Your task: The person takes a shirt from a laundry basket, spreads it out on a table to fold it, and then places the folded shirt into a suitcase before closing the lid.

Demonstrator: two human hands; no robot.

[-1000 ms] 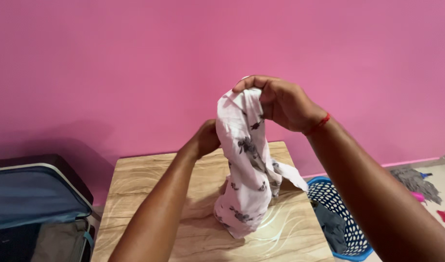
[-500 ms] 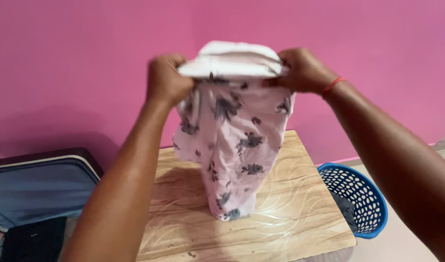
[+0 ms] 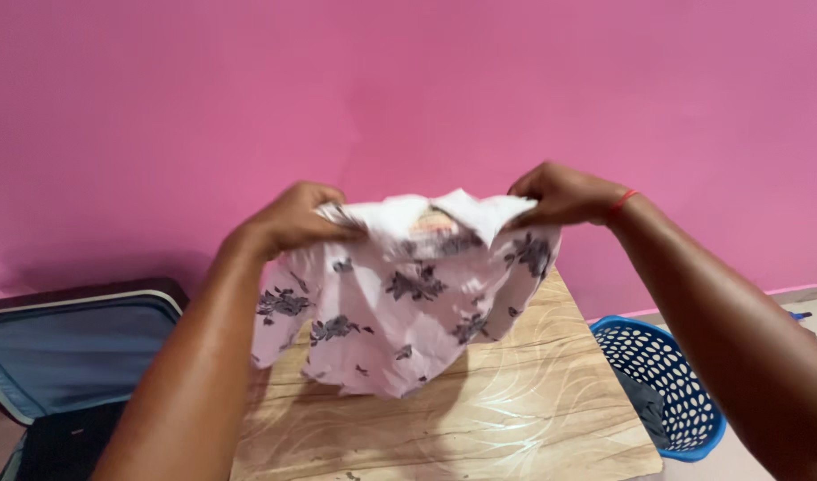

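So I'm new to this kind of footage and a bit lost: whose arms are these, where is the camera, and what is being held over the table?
The camera sits on a person's head and looks down, so both arms reaching in from the bottom are that person's own. The left hand and the right hand each grip the top edge of a pale pink shirt with a dark flower print, holding it spread in the air above a wooden table. Behind is a pink wall. An open blue suitcase stands at the left, and a blue laundry basket sits on the floor at the right.
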